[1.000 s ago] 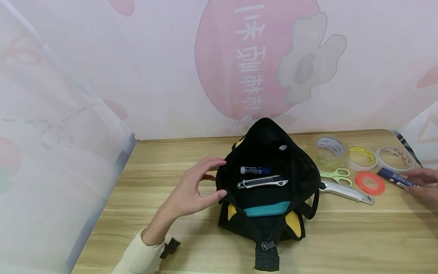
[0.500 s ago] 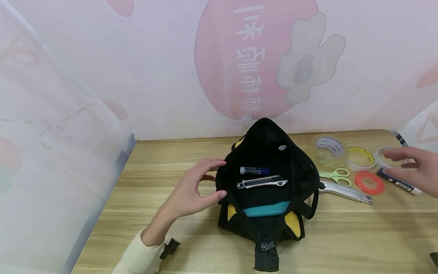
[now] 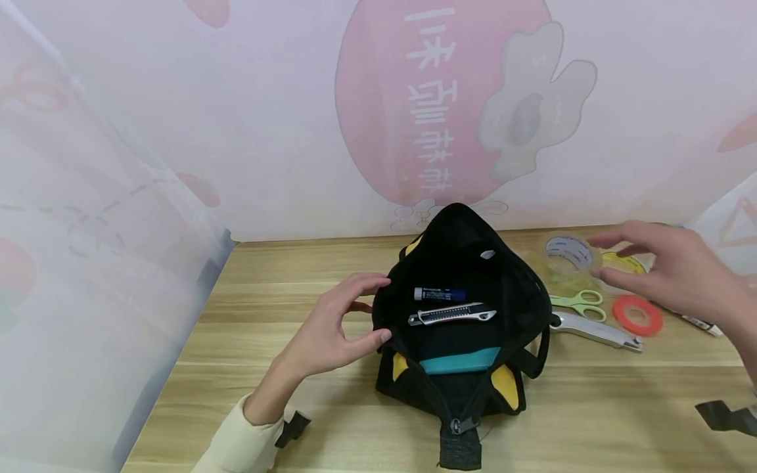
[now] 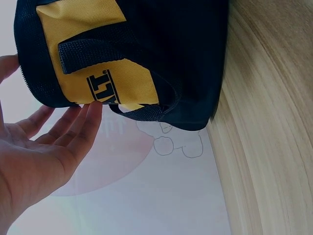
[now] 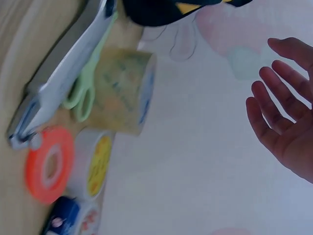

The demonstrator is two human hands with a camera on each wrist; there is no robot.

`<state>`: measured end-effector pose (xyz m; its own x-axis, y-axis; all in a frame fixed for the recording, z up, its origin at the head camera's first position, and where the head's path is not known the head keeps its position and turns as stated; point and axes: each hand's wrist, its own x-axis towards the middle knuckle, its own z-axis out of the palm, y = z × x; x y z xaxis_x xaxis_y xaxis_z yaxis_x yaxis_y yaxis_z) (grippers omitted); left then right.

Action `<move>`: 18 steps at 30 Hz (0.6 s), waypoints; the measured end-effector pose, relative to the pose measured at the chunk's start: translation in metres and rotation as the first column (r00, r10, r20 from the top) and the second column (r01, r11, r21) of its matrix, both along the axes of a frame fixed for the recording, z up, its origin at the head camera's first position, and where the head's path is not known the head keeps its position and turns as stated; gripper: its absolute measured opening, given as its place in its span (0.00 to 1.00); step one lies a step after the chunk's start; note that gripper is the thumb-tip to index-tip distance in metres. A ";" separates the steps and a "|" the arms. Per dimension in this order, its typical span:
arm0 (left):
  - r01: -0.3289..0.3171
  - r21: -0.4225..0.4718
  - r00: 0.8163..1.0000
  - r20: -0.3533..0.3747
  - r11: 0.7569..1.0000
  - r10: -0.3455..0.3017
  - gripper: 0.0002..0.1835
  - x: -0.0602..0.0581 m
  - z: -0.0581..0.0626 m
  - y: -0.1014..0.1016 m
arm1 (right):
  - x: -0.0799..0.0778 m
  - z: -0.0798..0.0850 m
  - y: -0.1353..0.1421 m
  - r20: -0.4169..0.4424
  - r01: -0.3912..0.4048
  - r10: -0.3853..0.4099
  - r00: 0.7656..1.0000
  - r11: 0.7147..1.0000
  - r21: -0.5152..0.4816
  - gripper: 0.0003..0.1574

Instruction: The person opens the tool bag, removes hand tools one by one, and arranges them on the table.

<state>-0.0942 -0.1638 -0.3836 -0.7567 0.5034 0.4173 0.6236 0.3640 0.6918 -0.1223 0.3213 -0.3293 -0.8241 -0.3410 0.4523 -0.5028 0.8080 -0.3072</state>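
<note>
A black tool bag (image 3: pixel 529 282) with yellow patches stands with its mouth spread. My left hand (image 3: pixel 337 328) rests its thumb and fingertips against the bag's left rim; in the left wrist view, the extended fingers touch its yellow side. Inside lie a blue tube with a white end (image 3: pixel 439 294), a snap-off utility knife (image 3: pixel 452 315) and a teal item (image 3: pixel 461 362). My right hand (image 3: pixel 674 269) holds nothing, its thumb and fingers spread near a clear packing tape roll (image 3: pixel 564 249). In the right wrist view, a gap separates the fingers from that roll.
Right of the bag lie light-green scissors (image 3: pixel 582 303), a silver utility knife (image 3: pixel 600 331) and an orange-red tape roll (image 3: pixel 655 320). The right hand partly covers a yellow-cored tape roll (image 3: pixel 627 261) and a blue tube (image 3: pixel 704 325). Another white tape roll shows in the right wrist view.
My right hand has let go of the blue tube on the table and moved left and up toward the clear tape roll. The left hand and the bag have stayed in place.
</note>
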 end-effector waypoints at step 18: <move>0.015 -0.034 1.000 -0.009 0.999 -0.015 0.38 0.002 0.004 -0.002 | -0.004 0.035 -0.089 -0.116 -0.415 0.411 0.904 0.910 -0.012 0.37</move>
